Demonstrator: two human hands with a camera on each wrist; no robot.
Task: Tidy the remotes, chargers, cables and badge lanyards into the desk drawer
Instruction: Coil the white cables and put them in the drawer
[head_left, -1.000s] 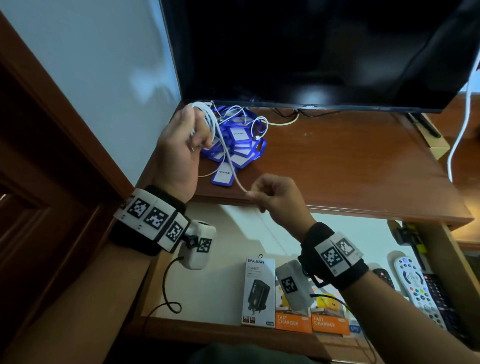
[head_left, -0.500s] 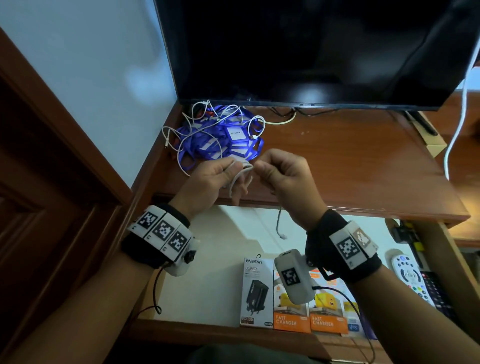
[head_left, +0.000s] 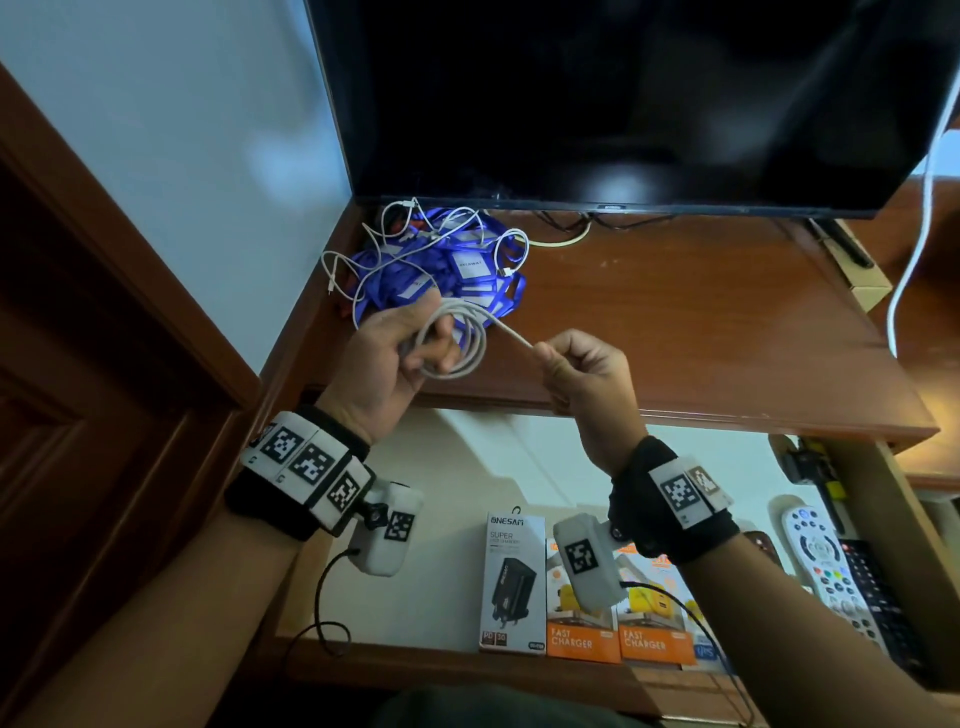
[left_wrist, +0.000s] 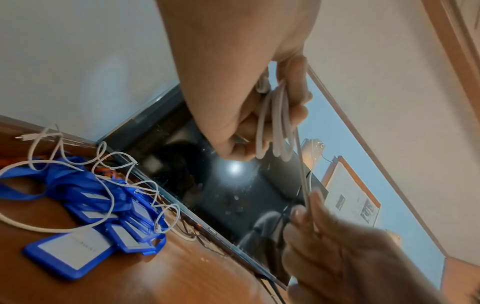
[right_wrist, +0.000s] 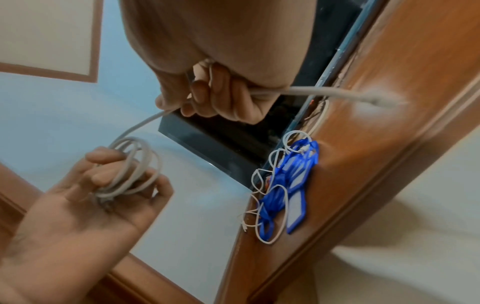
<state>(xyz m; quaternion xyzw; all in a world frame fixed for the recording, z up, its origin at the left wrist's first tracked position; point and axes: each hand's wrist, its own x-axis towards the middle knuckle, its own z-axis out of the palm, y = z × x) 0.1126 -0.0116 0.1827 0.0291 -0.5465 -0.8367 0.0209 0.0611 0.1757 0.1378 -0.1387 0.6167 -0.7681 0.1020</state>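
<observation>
Your left hand (head_left: 387, 358) grips a coiled white cable (head_left: 457, 338) above the counter (head_left: 701, 322); your right hand (head_left: 587, 374) pinches its free tail; below, the open drawer (head_left: 441, 571) already holds charger boxes (head_left: 587, 608) and remotes (head_left: 831, 571), so that part looks done. From the left wrist, the loops hang over your curled fingers (left_wrist: 298, 111); blue badge lanyards (left_wrist: 85, 207) and loose thin cables (left_wrist: 109, 185) lie tangled on the counter, still to go. From the right wrist, the tail runs through your closed fist (right_wrist: 221, 96) toward the coil; winding seems nearly finished.
</observation>
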